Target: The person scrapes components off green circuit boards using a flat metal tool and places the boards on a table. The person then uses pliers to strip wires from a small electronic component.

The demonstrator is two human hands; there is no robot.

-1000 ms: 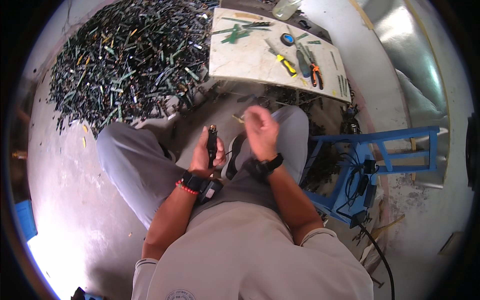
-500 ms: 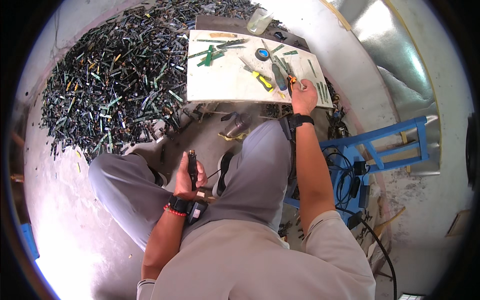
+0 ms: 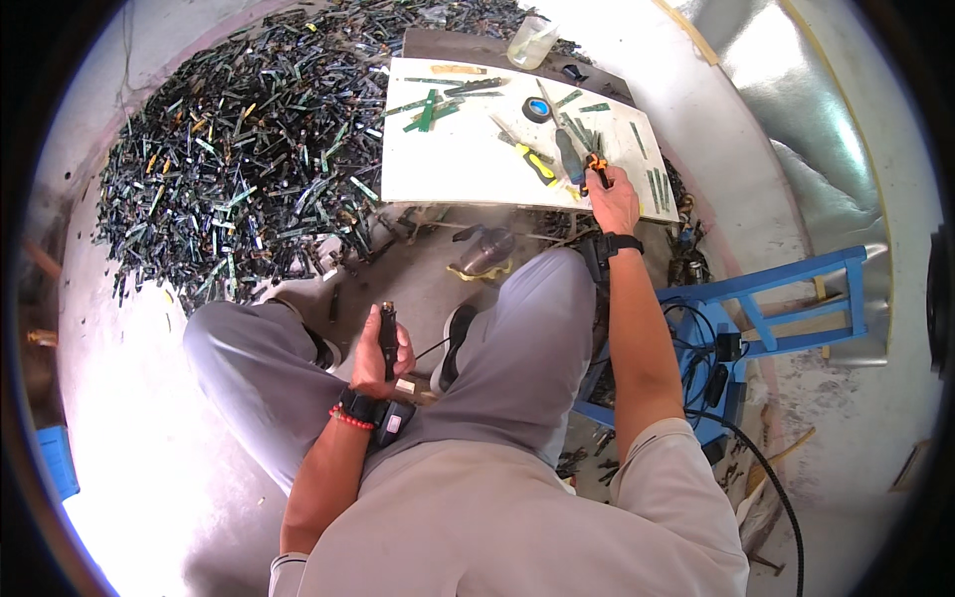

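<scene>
Held tool: a slim dark rod-shaped tool [image 3: 388, 333] sat just left of frame centre, between the knees; long axis near vertical in the picture, brass-coloured tip pointing to the top.
Left hand: left hand [image 3: 379, 360] was wrapped shut around the tool's lower shaft; red bead bracelet at the wrist.
Right hand: right hand [image 3: 614, 197] lay in the upper right on the board, fingers closed about orange-handled pliers [image 3: 596, 165]; black watch at the wrist.
Board: one flat white board [image 3: 468, 159], matte and scuffed, upper centre.
On board: one yellow-black screwdriver [image 3: 534, 162], one blue-cored tape roll [image 3: 537, 109], several green strips.
Scrap: a dense heap of thin dark and green strips [image 3: 229, 169], upper left, uncounted.
Stool: one blue metal frame [image 3: 766, 318], right.
</scene>
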